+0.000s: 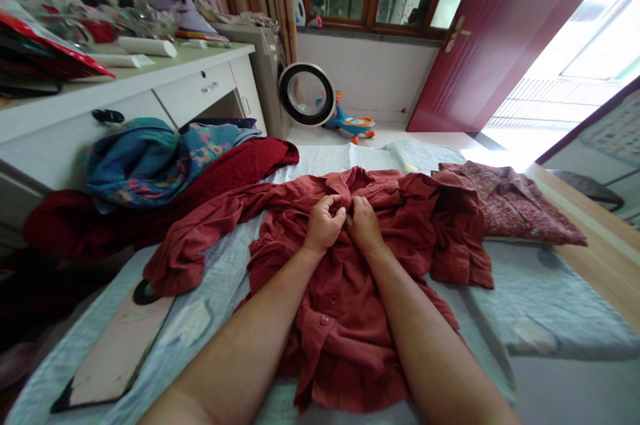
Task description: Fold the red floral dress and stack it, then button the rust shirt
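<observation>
A rust-red button-up shirt (345, 291) lies spread out before me, its collar at the far end and its sleeves out to both sides. My left hand (325, 221) pinches the front placket just below the collar. Close beside it, my right hand (364, 223) grips the other side of the same placket, fingers curled. Whatever sits between the fingertips, perhaps a button, is too small and hidden to tell. Lower on the front, buttons (324, 320) show on the cloth, which is rumpled at the hem.
A folded patterned shirt (520, 201) lies to the right on the pale bedsheet (560, 298). On the left are a dark red garment (240, 171), blue floral cloth (135, 158) and a flat beige board (117, 348). Beyond stand a cluttered desk (200, 61) and an open washing-machine door (307, 95).
</observation>
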Available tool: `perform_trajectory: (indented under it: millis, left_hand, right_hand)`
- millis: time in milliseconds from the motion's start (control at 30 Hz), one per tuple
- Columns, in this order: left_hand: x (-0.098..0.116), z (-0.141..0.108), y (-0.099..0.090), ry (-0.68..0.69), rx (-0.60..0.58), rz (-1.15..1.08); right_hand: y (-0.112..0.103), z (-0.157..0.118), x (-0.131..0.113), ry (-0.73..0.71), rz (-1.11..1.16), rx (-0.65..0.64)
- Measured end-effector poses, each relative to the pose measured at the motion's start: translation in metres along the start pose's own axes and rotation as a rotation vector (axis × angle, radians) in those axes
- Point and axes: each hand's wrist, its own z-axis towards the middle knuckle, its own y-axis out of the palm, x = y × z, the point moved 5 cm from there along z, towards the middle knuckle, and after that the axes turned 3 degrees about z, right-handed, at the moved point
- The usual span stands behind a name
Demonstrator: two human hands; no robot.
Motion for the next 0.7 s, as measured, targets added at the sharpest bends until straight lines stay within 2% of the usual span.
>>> perform_trajectory:
  millis: [133,300,400,700]
  left_hand:
    - [-0.003,-0.001,0.006,0.01,-0.043,0.09]
    - [-0.009,0.0,0.008,0.003,-0.031,0.168]
    - [-0.01,0.0,0.007,0.0,-0.024,0.179]
    - [0.012,-0.002,0.004,0.143,-0.082,0.278]
  right_hand:
    - [0.002,0.003,0.005,0.082,0.015,-0.002]
    - [-0.013,-0.001,0.004,0.061,0.259,0.117]
    - [-0.019,-0.003,0.006,0.079,0.416,0.14]
    - [-0.017,-0.001,0.008,0.106,0.713,0.08]
